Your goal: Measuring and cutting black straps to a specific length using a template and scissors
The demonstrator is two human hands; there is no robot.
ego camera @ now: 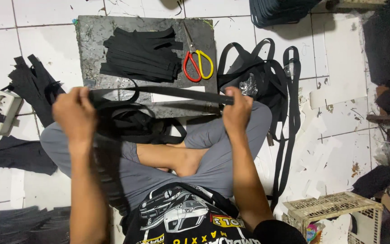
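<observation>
1. Black webbing strap (177, 94) is stretched flat between both hands, above the grey board (91, 49) that lies on the white tiled floor (46, 27).
2. The left hand (74, 114) is closed around the left end of the strap; its fingers wrap over the strap, and more of the strap hangs down in loops over the lap.
3. The right hand (236, 110) is closed too, and it pinches the right end of the strap near the edge of the board.
4. On the board, behind the strap, lies a stack of cut black strap pieces (141, 54).
5. Scissors (197, 58) with one red handle and one yellow handle lie just beside this stack, on its right side, with the blades pointing away from the person.
6. To the right of the board, a heap of long black straps (267, 77) lies on the floor, and some of them run down beside the right knee.
7. The person sits cross-legged in grey trousers (213, 135), with one bare foot (181, 160) showing between the knees.
8. At the left, black fabric pieces (34, 83) lie on the floor, near a white power socket block (6, 108).
9. A pale plastic crate (335, 210) stands at the lower right.
</observation>
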